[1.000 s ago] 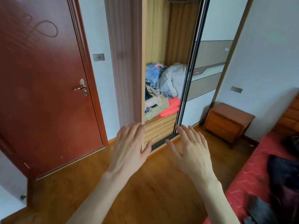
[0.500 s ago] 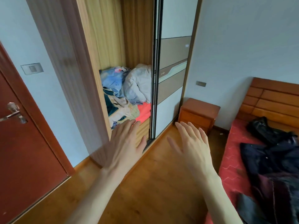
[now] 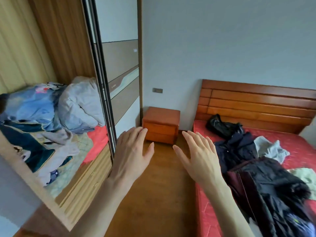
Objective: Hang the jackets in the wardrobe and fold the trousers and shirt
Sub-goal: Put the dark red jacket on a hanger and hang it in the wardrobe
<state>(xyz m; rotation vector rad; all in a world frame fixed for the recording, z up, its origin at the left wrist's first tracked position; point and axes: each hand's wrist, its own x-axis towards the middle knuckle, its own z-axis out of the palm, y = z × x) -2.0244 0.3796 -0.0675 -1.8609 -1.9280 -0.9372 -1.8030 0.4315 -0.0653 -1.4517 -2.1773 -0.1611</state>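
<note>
Head view: L hand [image 3: 132, 156] & R hand [image 3: 199, 156] empty, jackets [image 3: 256, 168] on bed [image 3: 210, 211].

Bedroom in soft, even light.
Pale grey walls [image 3: 222, 40], wooden floor [image 3: 164, 177], small orange-brown nightstand [image 3: 161, 124] between sliding mirrored door [image 3: 119, 65] and wooden headboard [image 3: 256, 103].

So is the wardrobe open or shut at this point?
Open. The sliding door is pushed aside, so the wardrobe interior shows, with a heap of clothes on its shelf. Both hands are empty.
</note>
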